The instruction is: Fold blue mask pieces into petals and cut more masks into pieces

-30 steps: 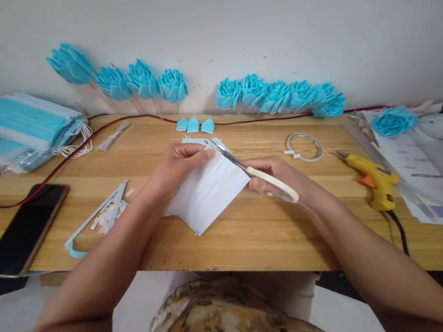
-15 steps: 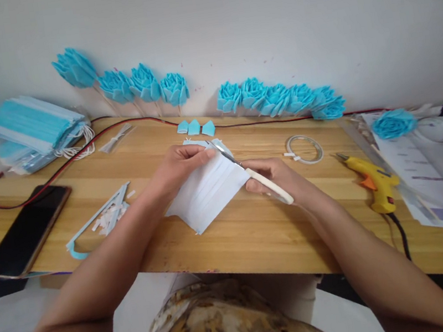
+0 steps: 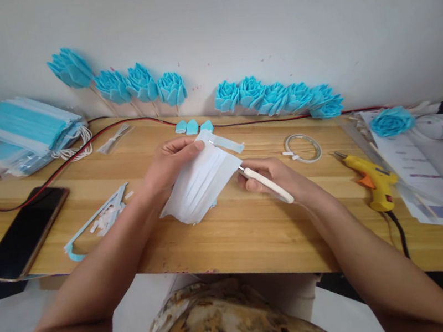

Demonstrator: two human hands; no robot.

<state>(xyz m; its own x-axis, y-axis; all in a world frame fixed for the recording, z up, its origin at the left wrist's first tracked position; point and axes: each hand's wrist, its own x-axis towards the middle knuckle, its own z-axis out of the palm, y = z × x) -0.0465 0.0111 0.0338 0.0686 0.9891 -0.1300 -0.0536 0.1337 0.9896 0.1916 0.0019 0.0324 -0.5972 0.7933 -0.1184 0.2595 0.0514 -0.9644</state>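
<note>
My left hand (image 3: 169, 166) grips the far edge of a white pleated face mask (image 3: 201, 183), holding it just above the wooden table (image 3: 248, 229). My right hand (image 3: 280, 179) is closed around the white handles of a pair of scissors (image 3: 264, 181); their blades run under the mask's right edge. A thin blue strip (image 3: 230, 143) hangs off the mask's far right corner. Three small blue folded pieces (image 3: 194, 126) lie just beyond the mask.
Blue flowers made of mask fabric (image 3: 278, 98) lean on the wall. A stack of blue masks (image 3: 31, 131) sits far left, a phone (image 3: 24, 231) and cut scraps (image 3: 101, 218) nearer. A tape roll (image 3: 303, 147), yellow glue gun (image 3: 370, 179) and papers (image 3: 435, 165) lie right.
The scissors have cut further along the mask's edge and a blue strip now hangs free at its far corner. My left hand has lifted and turned the mask slightly left.
</note>
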